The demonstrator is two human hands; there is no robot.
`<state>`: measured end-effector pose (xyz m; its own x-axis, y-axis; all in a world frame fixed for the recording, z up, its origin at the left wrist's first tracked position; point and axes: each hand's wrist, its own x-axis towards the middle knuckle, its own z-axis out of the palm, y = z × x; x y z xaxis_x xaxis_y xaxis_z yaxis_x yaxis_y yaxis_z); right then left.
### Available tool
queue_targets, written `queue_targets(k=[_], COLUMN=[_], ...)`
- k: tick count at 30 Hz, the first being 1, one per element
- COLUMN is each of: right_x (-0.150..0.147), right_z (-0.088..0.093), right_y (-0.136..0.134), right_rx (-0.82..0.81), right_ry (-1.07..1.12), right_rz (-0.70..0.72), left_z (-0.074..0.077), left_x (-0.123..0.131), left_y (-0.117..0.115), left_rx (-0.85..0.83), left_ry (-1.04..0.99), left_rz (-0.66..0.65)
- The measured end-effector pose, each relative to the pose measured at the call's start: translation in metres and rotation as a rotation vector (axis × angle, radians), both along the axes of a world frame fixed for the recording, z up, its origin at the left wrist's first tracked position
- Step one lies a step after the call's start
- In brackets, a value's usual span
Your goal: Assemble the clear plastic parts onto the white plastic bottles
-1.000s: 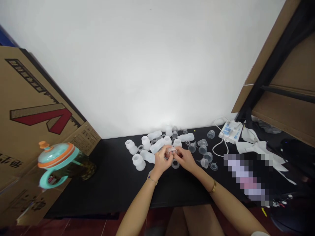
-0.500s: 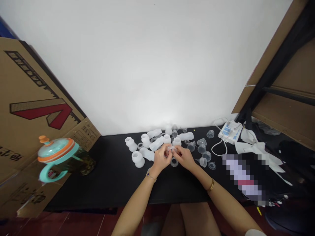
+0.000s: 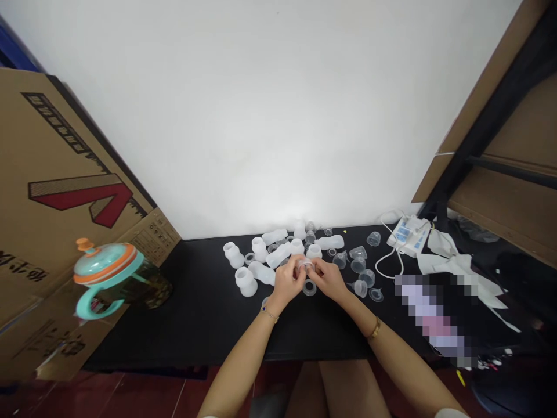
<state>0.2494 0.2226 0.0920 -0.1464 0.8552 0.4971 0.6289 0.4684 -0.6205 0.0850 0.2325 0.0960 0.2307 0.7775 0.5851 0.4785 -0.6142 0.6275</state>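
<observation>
Both hands meet over the black table (image 3: pixel 195 325), pinching a translucent ring-shaped plastic piece (image 3: pixel 306 263) between the fingertips. My left hand (image 3: pixel 288 281) grips it from the left and my right hand (image 3: pixel 329 278) from the right; the fingers cover much of it. Just below them lies a clear flat ring (image 3: pixel 309 287). Left of the hands are milky, waisted bottle bodies, among them a standing one (image 3: pixel 246 282) and one lying on its side (image 3: pixel 262 271). To the right lie clear domed caps (image 3: pixel 366 277) and a clear teat-like piece with a flange (image 3: pixel 376 295).
A teal-and-orange lidded jug (image 3: pixel 117 278) with dark contents stands at the left, before a large cardboard box (image 3: pixel 87 168). On the right are a white power strip (image 3: pixel 409 235) with cables, crumpled white sheets (image 3: pixel 461 273) and a pixelated patch. A white wall (image 3: pixel 278 116) rises behind.
The view has shifted slightly, so everything appears a little further right. Both hands stay closed on the ring-shaped piece, with only a small finger movement.
</observation>
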Motion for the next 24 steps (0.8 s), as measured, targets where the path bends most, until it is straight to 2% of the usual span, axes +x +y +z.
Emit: queue_targets(k=[14,24], right_x=[0.0007,0.0009], right_z=[0.0003,0.0012], right_y=[0.0001,-0.0003], right_rx=[0.011,0.002], right_ry=[-0.027,0.012], right_rz=[-0.012,-0.016], left_z=[0.0004,0.0000], left_x=[0.0010,-0.0003], left_y=[-0.0005,0.0016], left_rx=[0.016,0.111], left_ry=[-0.002,0.087], left_rz=[0.016,0.050])
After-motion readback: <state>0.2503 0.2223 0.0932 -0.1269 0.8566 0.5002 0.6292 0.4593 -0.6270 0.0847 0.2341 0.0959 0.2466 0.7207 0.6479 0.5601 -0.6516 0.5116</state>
